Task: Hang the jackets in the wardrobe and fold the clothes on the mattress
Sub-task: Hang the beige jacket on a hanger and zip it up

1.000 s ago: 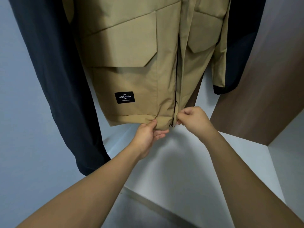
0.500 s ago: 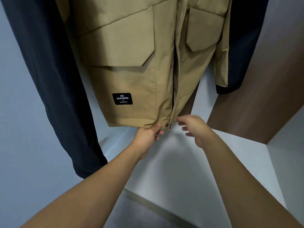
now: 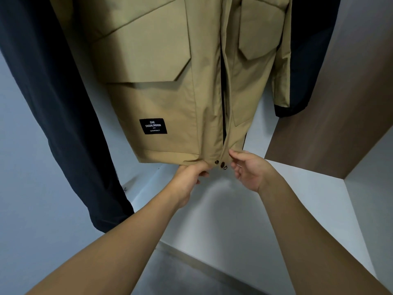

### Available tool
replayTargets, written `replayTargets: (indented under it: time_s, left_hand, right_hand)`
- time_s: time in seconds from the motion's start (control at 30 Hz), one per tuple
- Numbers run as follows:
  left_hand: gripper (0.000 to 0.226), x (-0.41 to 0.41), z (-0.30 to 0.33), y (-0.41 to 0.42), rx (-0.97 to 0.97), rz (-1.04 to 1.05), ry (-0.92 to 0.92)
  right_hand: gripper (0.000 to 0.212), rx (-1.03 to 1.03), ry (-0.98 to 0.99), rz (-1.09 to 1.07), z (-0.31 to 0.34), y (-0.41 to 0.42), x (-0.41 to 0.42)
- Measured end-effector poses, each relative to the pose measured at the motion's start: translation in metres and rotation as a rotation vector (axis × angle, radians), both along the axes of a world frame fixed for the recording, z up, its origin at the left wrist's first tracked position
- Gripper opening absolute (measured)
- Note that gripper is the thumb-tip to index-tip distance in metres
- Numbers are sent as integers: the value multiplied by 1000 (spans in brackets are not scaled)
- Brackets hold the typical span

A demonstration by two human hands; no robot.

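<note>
I see the khaki jacket (image 3: 161, 81) already hanging in the wardrobe, its long axis straight down from above, its hem right in front of my two hands. A dark jacket (image 3: 53, 103) hangs just beside it on my left, and another dark garment (image 3: 308, 60) shows behind its right edge.

My left hand (image 3: 189, 177) pinches the hem from below, thumb and fingers curled round the fabric just left of the front opening. My right hand (image 3: 248, 169) is loose and holds nothing, fingers relaxed and slightly spread, its fingertips close to the right front panel.

The front opening (image 3: 223, 103) runs vertically between the two hands, and two dark snaps (image 3: 219, 163) sit at its bottom edge, directly between them. A small metal zip pull (image 3: 225, 167) hangs just below. My right hand is the nearer one to these fasteners, so I judge it is the one to close or straighten the front, while the left keeps the hem taut. The wardrobe floor (image 3: 223, 220) lies well below.
</note>
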State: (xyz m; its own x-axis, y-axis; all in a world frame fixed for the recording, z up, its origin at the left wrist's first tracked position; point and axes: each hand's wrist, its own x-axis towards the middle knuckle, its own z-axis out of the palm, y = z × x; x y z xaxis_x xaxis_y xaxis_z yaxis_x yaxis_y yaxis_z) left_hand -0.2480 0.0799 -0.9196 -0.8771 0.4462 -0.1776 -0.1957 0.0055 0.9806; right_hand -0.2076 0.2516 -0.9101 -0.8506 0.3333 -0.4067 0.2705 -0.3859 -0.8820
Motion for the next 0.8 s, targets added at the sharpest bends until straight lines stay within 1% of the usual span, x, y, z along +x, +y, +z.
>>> replayTargets:
  time_s: [0.03,0.07,0.1,0.2,0.27,0.33,0.5,0.57,0.7,0.8]
  left_hand:
    - [40,2,0,0,-11,-29,11]
    - [47,3,-1,0,-18,-56,21]
    - [48,5,-2,2,-21,-81,30]
    - [35,7,-4,7,21,-92,53]
    - [36,7,-5,11,52,-42,49]
    - [38,8,-7,15,79,2,39]
    - [19,9,-12,28,123,91,85]
    - [19,11,-13,32,163,87,96]
    - [29,13,-13,35,204,47,103]
    - [30,12,-16,36,201,62,97]
  right_hand:
    - [16,58,12,-31,1,2,1]
    - [19,99,21,-57,3,4,2]
    - [21,129,26,-73,4,6,4]
    - [25,176,10,-71,5,10,9]
    - [26,199,-4,-53,5,12,12]
    - [23,223,-10,-41,6,14,14]
    - [22,254,-10,-66,6,18,16]
    - [23,250,-10,-80,6,18,17]
    - [27,269,-5,-74,7,21,18]
    - [22,261,-18,-63,8,22,19]
